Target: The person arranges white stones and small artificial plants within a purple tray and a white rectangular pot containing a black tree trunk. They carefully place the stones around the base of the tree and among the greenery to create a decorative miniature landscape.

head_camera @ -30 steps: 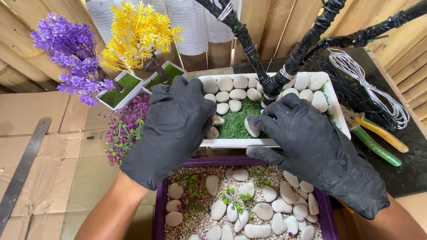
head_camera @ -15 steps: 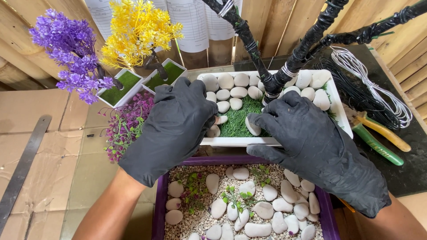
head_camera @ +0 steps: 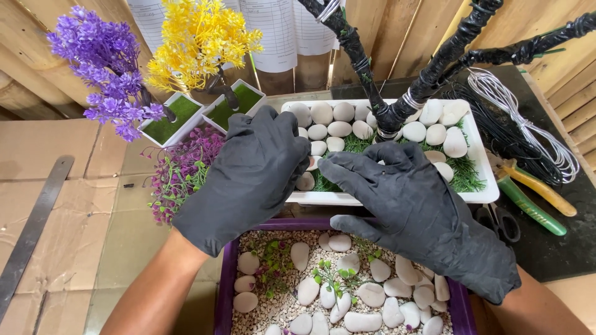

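Black-gloved left hand (head_camera: 248,177) & right hand (head_camera: 416,217) barely shifted over white tray (head_camera: 484,186); grip state unclear.

The two black-gloved hands (left (head_camera: 251,177), right (head_camera: 416,214)) draw closer together, fingertips nearly meeting over the white rectangular planter (head_camera: 484,186).

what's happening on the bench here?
A person in black gloves has both hands over a white rectangular planter filled with white pebbles and green moss. The left hand and right hand press at its front edge, beside a black wire-wrapped trunk. A purple planter sits nearer the person.
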